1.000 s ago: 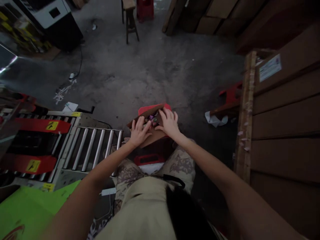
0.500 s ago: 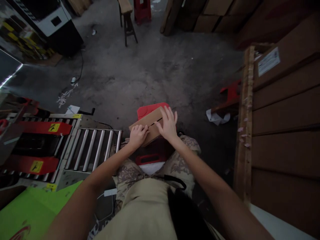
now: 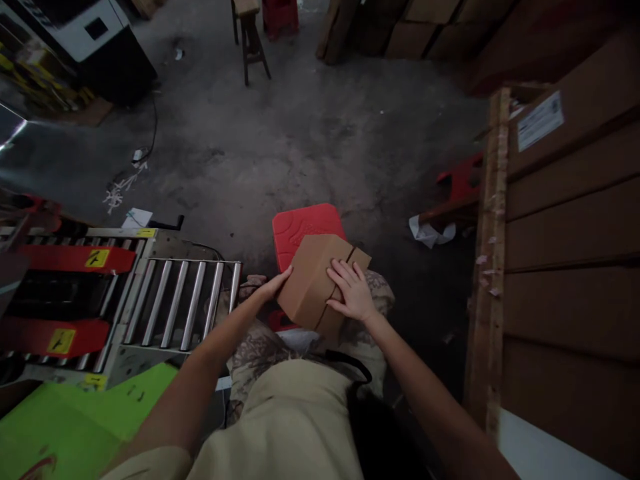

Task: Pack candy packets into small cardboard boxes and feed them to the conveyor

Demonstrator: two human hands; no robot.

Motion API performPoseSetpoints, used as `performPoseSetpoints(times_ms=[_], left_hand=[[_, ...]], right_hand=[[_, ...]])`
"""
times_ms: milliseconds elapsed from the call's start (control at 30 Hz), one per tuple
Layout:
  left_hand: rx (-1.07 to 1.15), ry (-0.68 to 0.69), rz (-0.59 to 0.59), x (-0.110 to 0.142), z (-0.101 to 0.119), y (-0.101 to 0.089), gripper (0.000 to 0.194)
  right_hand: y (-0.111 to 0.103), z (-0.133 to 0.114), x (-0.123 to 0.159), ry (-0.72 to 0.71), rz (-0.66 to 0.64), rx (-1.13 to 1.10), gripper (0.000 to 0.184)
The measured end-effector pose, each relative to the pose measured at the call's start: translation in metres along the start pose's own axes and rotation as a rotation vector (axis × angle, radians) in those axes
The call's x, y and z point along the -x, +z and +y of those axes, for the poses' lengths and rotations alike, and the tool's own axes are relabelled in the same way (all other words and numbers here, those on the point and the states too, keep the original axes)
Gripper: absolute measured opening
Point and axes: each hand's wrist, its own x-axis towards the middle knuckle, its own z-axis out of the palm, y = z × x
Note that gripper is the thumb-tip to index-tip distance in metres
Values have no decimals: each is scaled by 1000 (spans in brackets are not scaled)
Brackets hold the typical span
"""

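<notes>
The left hand [image 3: 276,283] gripped the side of the cardboard box [image 3: 311,277] above the red stool [image 3: 303,224]; the right hand [image 3: 354,291] pressed, fingers spread, on the box's flaps.

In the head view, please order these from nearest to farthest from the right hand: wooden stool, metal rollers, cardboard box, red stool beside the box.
From the right hand:
1. Cardboard box, under the palm
2. Red stool, just beyond the box
3. Metal rollers, to the left
4. Wooden stool, far ahead, slightly left
</notes>
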Motion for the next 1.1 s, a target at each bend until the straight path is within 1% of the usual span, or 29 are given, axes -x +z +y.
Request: performPoseSetpoints(times_ms=[67, 133, 167, 233, 300, 333, 367, 400, 433, 500, 600, 700, 767, 800, 867, 900, 933, 967, 1033, 1100], left_hand=[[145, -159, -56, 0, -30, 15, 69], [301, -280, -81, -1, -45, 23, 71], [361, -301, -86, -1, -47, 26, 71], [414, -276, -94, 3, -48, 31, 69], [416, -229, -95, 16, -48, 34, 68], [408, -195, -79, 25, -48, 34, 68], [401, -149, -54, 37, -49, 33, 68], [401, -94, -25, 51, -50, 29, 68], [412, -29, 12, 65, -52, 23, 68], [474, 109, 121, 98, -55, 6, 68], [605, 265, 362, 150, -58, -30, 72], [664, 451, 601, 197, -58, -64, 82], [699, 599, 733, 216, -59, -81, 82], [735, 659, 792, 221, -61, -87, 81], [831, 730, 882, 220, -64, -95, 78], [869, 736, 912, 215, -66, -98, 79], [879, 714, 940, 208, -68, -100, 81], [835, 661, 987, 201, -70, -102, 83], [645, 508, 1134, 193, -73, -108, 78], [457, 382, 1315, 197, -74, -113, 65]], right_hand=[[4, 10, 11, 35, 10, -10, 67], [9, 10, 17, 102, 39, -17, 60], [11, 7, 20, 169, 75, -24, 58], [16, -6, 23, 364, 195, -74, 57], [19, -23, 25, 560, 304, -169, 59], [17, -33, 24, 614, 330, -224, 60], [14, -42, 21, 623, 330, -275, 62], [9, -52, 15, 589, 316, -317, 64], [2, -62, 5, 522, 298, -350, 68], [-15, -84, -26, 330, 269, -399, 77], [-38, -129, -89, 21, 209, -451, 88], [-49, -181, -145, -283, 115, -482, 92], [-49, -212, -169, -455, 76, -489, 95], [-48, -225, -177, -512, 64, -486, 96], [-44, -247, -191, -561, 39, -453, 95], [-41, -256, -199, -564, 16, -416, 94], [-35, -264, -206, -560, -19, -366, 92], [-28, -272, -215, -553, -70, -306, 90], [-8, -285, -230, -529, -209, -180, 81], [16, -298, -240, -538, -336, -84, 73]])
